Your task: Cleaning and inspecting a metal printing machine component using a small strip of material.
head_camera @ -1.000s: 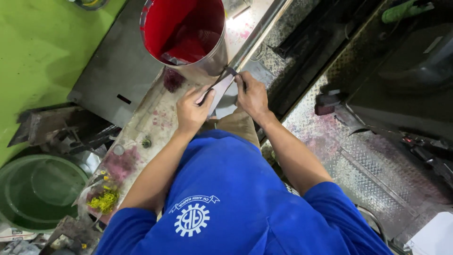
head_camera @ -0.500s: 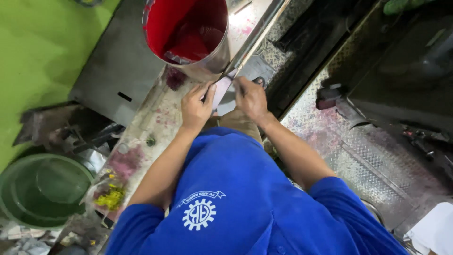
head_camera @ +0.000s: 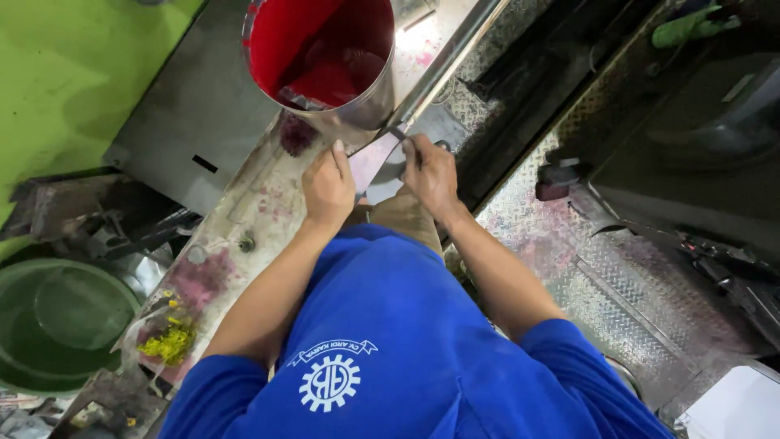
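On the stained metal ledge (head_camera: 244, 215), near its far end, stands a metal bucket (head_camera: 325, 61) coated inside with red ink. Just below the bucket's near side, the person's left hand (head_camera: 327, 187) and right hand (head_camera: 429, 172) hold a thin flat blade (head_camera: 374, 158) between them; the left fingers are curled shut around one end and the right fingers are closed around the other, by a slim dark tool (head_camera: 396, 132) touching the bucket's base. A shiny roller bar (head_camera: 451, 61) runs along the ledge's right edge. Off its left side sits a green basin (head_camera: 57, 321), and yellow residue (head_camera: 169, 341) lies at the ledge's near end.
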